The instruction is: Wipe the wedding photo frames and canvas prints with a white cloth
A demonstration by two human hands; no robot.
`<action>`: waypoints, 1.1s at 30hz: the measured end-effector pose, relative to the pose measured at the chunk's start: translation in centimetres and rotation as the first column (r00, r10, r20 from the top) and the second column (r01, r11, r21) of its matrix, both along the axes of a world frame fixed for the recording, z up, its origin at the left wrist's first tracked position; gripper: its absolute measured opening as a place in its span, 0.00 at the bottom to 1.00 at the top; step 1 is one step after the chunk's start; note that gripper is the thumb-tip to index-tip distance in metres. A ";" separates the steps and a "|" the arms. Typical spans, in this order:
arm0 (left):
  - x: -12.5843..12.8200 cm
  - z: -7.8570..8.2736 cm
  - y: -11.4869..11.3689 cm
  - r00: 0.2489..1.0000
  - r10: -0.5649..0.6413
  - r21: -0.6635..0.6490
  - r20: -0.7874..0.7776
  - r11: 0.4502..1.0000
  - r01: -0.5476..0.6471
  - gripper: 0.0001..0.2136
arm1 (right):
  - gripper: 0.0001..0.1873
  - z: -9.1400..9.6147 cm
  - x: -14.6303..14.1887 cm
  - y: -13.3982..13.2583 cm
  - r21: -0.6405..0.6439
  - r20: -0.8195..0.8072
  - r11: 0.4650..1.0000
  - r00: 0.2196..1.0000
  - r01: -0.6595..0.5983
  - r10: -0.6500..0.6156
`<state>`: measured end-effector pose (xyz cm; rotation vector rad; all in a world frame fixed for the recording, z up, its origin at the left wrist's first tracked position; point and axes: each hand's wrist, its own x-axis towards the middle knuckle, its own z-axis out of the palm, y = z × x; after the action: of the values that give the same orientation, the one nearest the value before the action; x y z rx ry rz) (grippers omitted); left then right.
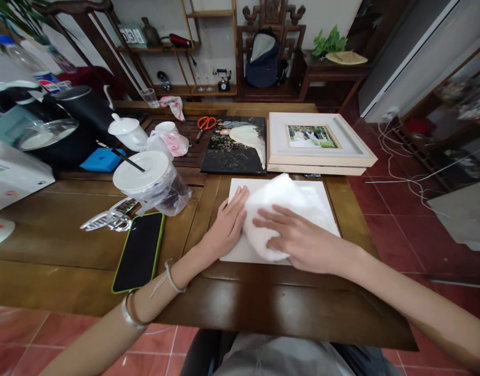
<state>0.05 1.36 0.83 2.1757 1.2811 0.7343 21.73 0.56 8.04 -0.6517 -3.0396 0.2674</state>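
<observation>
A flat white board (240,254) lies on the wooden table in front of me. On top of it is a bunched white cloth (277,193). My right hand (292,237) presses on the cloth with bent fingers gripping it from above; the hand is slightly blurred. My left hand (228,222) rests flat on the board's left part, fingers stretched out, its fingertips close beside the cloth. Whether they touch the cloth I cannot tell. The board's middle is hidden under the cloth and my right hand.
Behind the board lie a dark photo panel (224,154) and stacked pale frames (322,162) holding a photo. Orange-handled scissors (204,125) lie nearby. Left are a phone (140,253), a lidded cup (142,175) with a straw, and a white teapot (128,131). Cables (392,156) trail on the floor.
</observation>
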 end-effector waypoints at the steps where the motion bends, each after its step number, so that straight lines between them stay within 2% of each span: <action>1: 0.0 -0.1 0.1 1.000 0.011 -0.003 -0.005 1.000 -0.011 0.22 | 0.19 0.4 0.3 -0.9 -0.045 -0.008 0.999 1.000 -0.007 0.007; 4: 0.1 -0.4 0.2 0.999 0.032 0.021 -0.022 0.999 -0.032 0.20 | 0.21 1.8 1.5 -4.0 -0.136 -0.056 0.990 0.998 0.023 -0.031; 7: 0.1 -0.5 0.3 0.999 0.034 0.057 -0.036 0.998 -0.032 0.19 | 0.23 3.0 4.4 -6.4 -0.168 -0.111 0.974 0.979 0.150 -0.170; 9: 0.1 -0.6 0.3 0.998 0.030 0.060 -0.048 0.998 -0.027 0.19 | 0.25 3.6 7.2 -6.9 -0.140 -0.158 0.957 0.949 0.253 -0.274; 10: 0.1 -0.6 0.3 0.998 0.030 0.061 -0.052 0.998 -0.027 0.19 | 0.23 3.8 8.6 -6.7 -0.099 -0.192 0.946 0.927 0.308 -0.322; 12: 0.1 -0.6 0.3 0.998 0.034 0.061 -0.058 0.998 -0.031 0.19 | 0.14 4.2 10.9 -5.7 0.051 -0.228 0.898 0.881 0.437 -0.415; 14: 0.1 -0.6 0.3 0.997 0.037 0.063 -0.061 0.997 -0.033 0.19 | 0.07 4.2 12.0 -4.1 0.247 -0.256 0.814 0.846 0.525 -0.468; 16: 0.1 -0.6 0.2 0.997 0.036 0.062 -0.064 0.998 -0.032 0.19 | 0.08 3.6 11.7 -2.4 0.408 -0.234 0.749 0.853 0.522 -0.467; 17: 0.1 -0.6 0.2 0.997 0.036 0.061 -0.066 0.998 -0.032 0.19 | 0.08 3.1 11.1 -1.7 0.451 -0.199 0.745 0.869 0.492 -0.453; 20: 0.1 -0.6 0.2 0.997 0.035 0.054 -0.074 0.998 -0.031 0.19 | 0.08 0.7 8.8 0.3 0.432 -0.066 0.812 0.912 0.393 -0.406; 23: 0.1 -0.5 0.2 0.997 0.027 0.058 -0.075 0.998 -0.023 0.19 | 0.08 -1.4 7.3 1.8 0.307 -0.006 0.875 0.921 0.373 -0.391; 25: 0.1 -0.5 0.3 0.997 0.025 0.058 -0.079 0.998 -0.020 0.19 | 0.08 -2.1 7.1 2.5 0.209 0.001 0.901 0.921 0.380 -0.389; 29: 0.1 -0.6 0.3 0.997 0.035 0.053 -0.070 0.998 -0.032 0.19 | 0.12 -1.9 7.6 2.1 0.067 -0.017 0.929 0.932 0.363 -0.363; 33: 0.2 -0.6 0.3 0.999 0.037 0.066 -0.040 0.997 -0.034 0.19 | 0.15 -0.8 7.4 -1.4 -0.033 -0.001 0.941 0.942 0.336 -0.336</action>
<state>0.23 1.66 0.23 2.2362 1.3369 0.7591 29.14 -0.89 7.27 -1.1502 -2.8531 0.3059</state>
